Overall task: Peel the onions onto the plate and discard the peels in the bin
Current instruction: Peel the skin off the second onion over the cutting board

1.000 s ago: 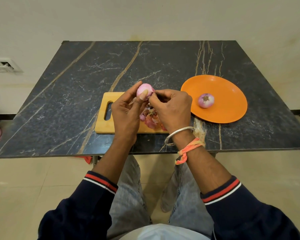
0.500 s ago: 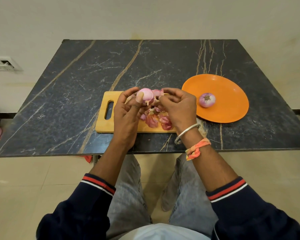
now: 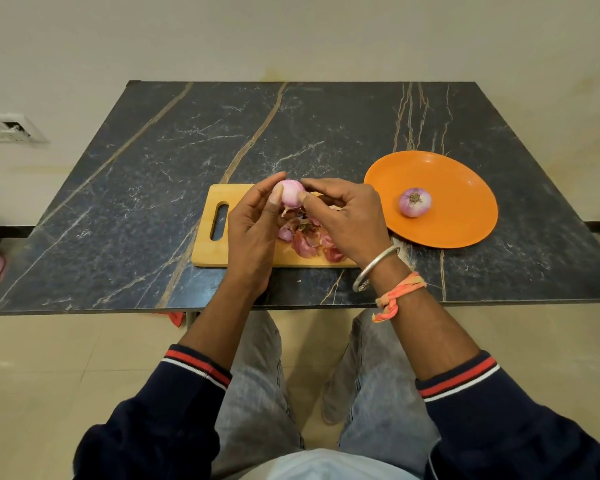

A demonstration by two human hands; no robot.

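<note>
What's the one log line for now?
left hand grips onion | right hand pinches it | second onion on plate | peels on board

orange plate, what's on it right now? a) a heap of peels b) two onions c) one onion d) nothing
c: a single onion lies on the orange plate, while the peels are heaped on the cutting board and the second onion is held between the left hand and the right hand.
</note>
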